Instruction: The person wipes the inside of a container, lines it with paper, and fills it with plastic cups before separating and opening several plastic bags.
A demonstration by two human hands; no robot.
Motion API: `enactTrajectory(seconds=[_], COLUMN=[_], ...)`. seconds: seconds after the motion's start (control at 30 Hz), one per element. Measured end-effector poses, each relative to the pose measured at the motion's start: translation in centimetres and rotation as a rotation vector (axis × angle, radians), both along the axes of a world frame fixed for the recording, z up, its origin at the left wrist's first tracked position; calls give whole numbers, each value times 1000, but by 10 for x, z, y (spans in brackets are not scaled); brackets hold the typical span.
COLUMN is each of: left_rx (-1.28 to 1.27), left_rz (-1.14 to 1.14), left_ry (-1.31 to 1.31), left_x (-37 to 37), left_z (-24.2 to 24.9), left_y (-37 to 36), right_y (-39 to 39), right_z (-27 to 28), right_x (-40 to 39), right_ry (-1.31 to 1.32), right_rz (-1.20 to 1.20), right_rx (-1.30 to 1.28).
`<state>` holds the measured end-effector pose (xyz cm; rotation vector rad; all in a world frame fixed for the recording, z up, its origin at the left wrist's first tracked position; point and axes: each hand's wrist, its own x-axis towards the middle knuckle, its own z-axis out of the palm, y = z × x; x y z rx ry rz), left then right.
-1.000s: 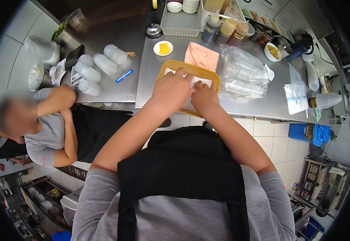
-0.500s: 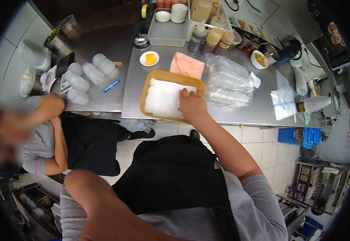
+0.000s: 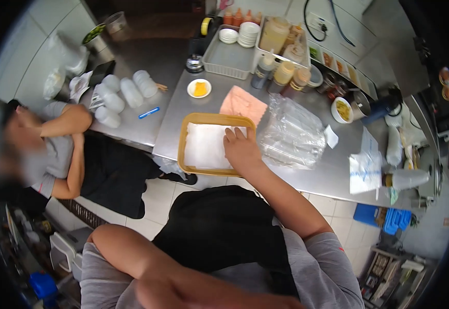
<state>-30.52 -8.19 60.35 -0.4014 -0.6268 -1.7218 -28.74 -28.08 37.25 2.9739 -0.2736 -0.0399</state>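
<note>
Now my right hand (image 3: 241, 148) lies flat, fingers spread, gripping nothing, on white paper (image 3: 206, 146) at the tray (image 3: 183, 135)'s right edge; left hand unseen.

Paper sheet (image 3: 206, 145) in tray (image 3: 184, 139), right hand (image 3: 241, 149) on it, bagged containers (image 3: 292, 135) right

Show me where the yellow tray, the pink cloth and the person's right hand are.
yellow tray (image 3: 183, 135): head view, on its left rim.
pink cloth (image 3: 243, 105): head view, on its middle.
right hand (image 3: 240, 149): head view, on the back of the hand.
</note>
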Motion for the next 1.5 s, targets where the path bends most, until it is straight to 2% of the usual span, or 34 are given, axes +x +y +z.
enactTrajectory(seconds=[0.07, 0.13, 0.27, 0.3, 0.33, 0.4, 0.43, 0.57, 0.67, 0.73, 0.87, 0.93, 1.07, 1.13, 1.2, 1.23, 1.27, 1.3, 1.33, 1.37, 1.4, 1.43, 1.5], left_rx=[-45, -62, -1, -51, -36, -3, -80, -130, -50, -112, -200, -185, -229, -230, -59, 166, 343, 478, 512, 424, 333, 311, 61], left_rz=[250, 318, 414, 471, 502, 331, 382, 431, 311, 119, -18, -213, -188, 115, 462, 608, 918, 1085, 1103, 1186, 1272, 1266, 1312], left_ry=[78, 42, -14, -136, -153, -274, -272, -247, -286, -239, -175, -153, -104, -617, -816, -1022, -1324, -1495, -1560, -1669, -1774, -1762, -2082], left_x=[-26, -36, -58, -56, -55, -56, -71, -77, -82, -86, -98, -94, -89, -46, -30, -12, 4, 15, 27, 37, 44, 50, 58], left_z=[-12, -12, -2, -3, -2, 1, -12, -3, -2, -3, -11, -6, -18, -24, -61, -80, -114, -141, -162, -185, -203, -213, -219], left_y=[-19, -38, -64, -69, -72, -77, -87, -97, -102, -109, -126, -131, -137, -151, -182, -200, -215, -226, -236, -243, -250, -257, -267], right_y=[-2, -6, -27, -36, -45, -71, -80, -114, -124, -130, -137, -141, -149, -153, -152, -162, -148, -149, -150, -153, -156, -158, -165], right_z=[13, 32, 59, 65, 68, 61, 61, 66, 67, 64, 57, 54, 50, 46, 39, 25, 35, 29, 17, 9, 1, -5, -10], right_x=[-6, -16, -49, -57, -67, -88, -97, -132, -148, -158, -175, -184, -202, -210, -214, -223, -217, -219, -220, -221, -221, -221, -215], right_ry=[-118, -267, -358, -381, -402, -458, -460, -497, -526, -563, -561, -564, -550, -529, -622, -647, -659, -711, -766, -780, -827, -873, -886], right_rz=[74, 140, 84, 48, 12, -20, -2, -166, -221, -262, -278, -283, -352, -366, -412, -360, -582, -614, -639, -655, -681, -702, -754], right_rx=[56, 312, 450, 455, 458, 419, 432, 424, 472, 482, 452, 450, 449, 446, 548, 697, 773, 884, 993, 969, 1078, 1189, 1154])
